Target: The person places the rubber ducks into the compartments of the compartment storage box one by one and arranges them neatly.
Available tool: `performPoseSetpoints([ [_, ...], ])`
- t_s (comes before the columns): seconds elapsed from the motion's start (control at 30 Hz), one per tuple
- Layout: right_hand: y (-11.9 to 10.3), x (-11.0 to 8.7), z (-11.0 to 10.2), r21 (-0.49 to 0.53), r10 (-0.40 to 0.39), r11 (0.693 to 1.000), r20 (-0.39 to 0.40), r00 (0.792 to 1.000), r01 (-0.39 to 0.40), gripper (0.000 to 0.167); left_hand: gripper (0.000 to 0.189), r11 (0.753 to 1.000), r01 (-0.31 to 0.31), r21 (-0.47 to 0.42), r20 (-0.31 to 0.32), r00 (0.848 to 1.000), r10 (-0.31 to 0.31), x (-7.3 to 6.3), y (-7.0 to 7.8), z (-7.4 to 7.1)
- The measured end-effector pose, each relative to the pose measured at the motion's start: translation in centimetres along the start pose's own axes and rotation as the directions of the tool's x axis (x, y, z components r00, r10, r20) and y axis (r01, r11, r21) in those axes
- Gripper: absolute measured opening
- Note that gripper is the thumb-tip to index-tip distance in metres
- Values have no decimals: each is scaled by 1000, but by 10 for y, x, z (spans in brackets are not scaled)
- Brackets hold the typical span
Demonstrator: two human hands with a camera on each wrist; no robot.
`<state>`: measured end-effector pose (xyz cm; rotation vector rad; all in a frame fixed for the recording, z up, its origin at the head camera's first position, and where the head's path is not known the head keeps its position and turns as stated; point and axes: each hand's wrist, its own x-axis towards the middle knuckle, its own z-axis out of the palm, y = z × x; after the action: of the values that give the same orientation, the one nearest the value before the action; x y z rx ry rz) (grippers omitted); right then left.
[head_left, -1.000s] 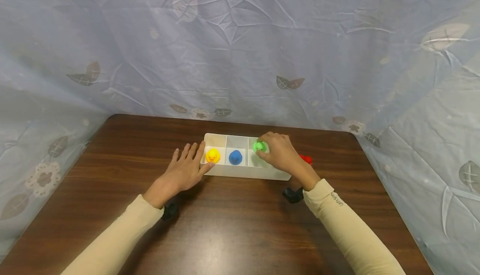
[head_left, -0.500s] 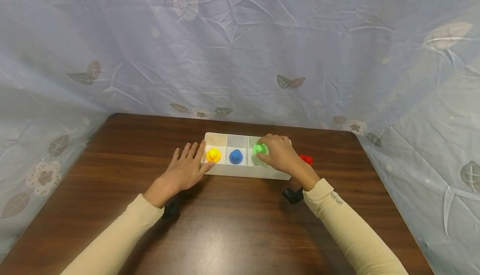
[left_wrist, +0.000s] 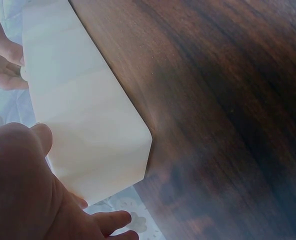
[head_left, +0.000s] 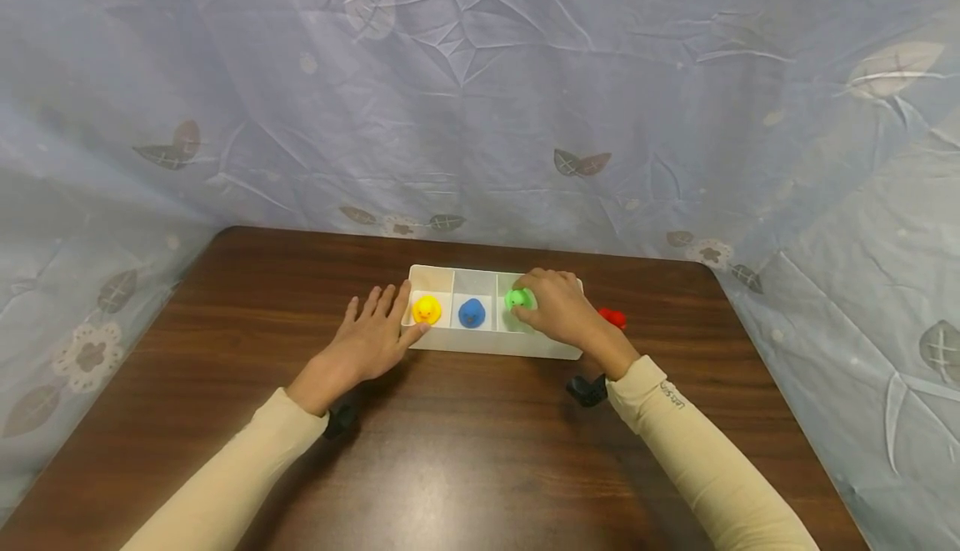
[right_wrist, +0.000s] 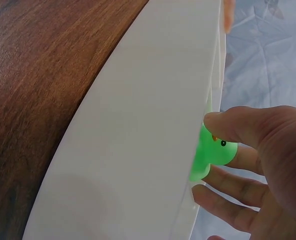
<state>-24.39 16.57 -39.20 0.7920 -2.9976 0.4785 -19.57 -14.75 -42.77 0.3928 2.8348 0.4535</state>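
Note:
A white box (head_left: pixel 487 343) with three compartments stands on the table. At its left end my left hand (head_left: pixel 366 341) rests with straight, spread fingers, the thumb on the front rim. Over the right compartment, my right hand (head_left: pixel 557 308) pinches a green rubber duck (head_left: pixel 517 299) between thumb and fingers. In the right wrist view the green duck (right_wrist: pixel 213 152) sits partly below the box's rim, its beak and one eye showing. A yellow rubber duck (head_left: pixel 427 310) lies in the left compartment and a blue rubber duck (head_left: pixel 472 313) in the middle one.
A small red object (head_left: pixel 613 318) lies on the brown wooden table (head_left: pixel 480 434) right of the box, partly hidden by the right wrist. A patterned cloth curtain (head_left: pixel 465 117) hangs behind the table and along both sides.
My right hand has lowered the green duck slightly into the right compartment. The left hand has kept its place at the box's left end.

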Motion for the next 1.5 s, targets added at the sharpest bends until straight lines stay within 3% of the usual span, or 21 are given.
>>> performPoseSetpoints([
  [0.73, 1, 4, 3, 1, 31, 1000, 42, 999, -31, 41, 84, 1000, 5, -10, -11, 1000, -5, 0, -1, 3],
  [1.13, -4, 6, 11, -185, -60, 981, 1, 998, 59, 26, 84, 1000, 6, -17, -8, 1000, -6, -1, 0, 2],
  [1.5, -3, 11, 24, -159, -95, 983, -13, 995, 92, 11, 85, 1000, 5, -9, -6, 1000, -5, 1, -2, 3],
])
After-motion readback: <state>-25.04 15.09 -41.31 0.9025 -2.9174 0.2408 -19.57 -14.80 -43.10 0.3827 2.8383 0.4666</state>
